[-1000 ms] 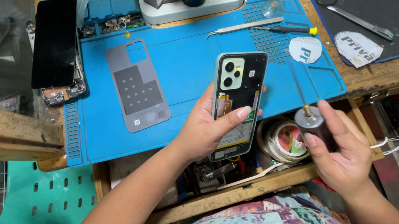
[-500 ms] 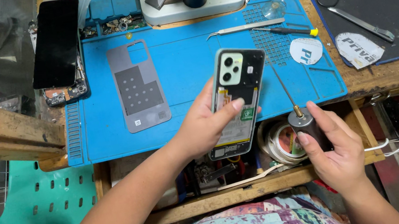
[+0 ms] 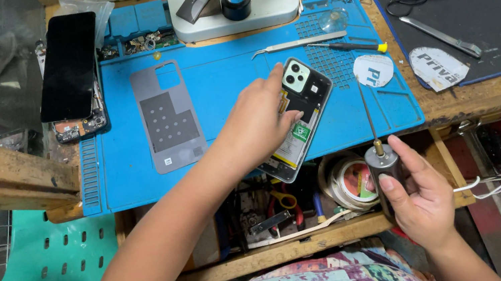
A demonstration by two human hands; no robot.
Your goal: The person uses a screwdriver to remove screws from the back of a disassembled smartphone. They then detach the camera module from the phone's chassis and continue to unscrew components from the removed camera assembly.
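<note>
Gripping the opened phone (image 3: 298,117) over the blue mat's (image 3: 222,91) near edge, my left hand (image 3: 259,125) stretches forward; my right hand (image 3: 417,197) clasps a grey electric screwdriver (image 3: 382,162). Round white-and-blue labels (image 3: 373,70) lie far right.

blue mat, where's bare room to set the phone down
Bare mat lies between the grey back cover and the left hand holding the phone, below the tweezers. The mat's top edge is crowded with the microscope base and parts trays.
</note>
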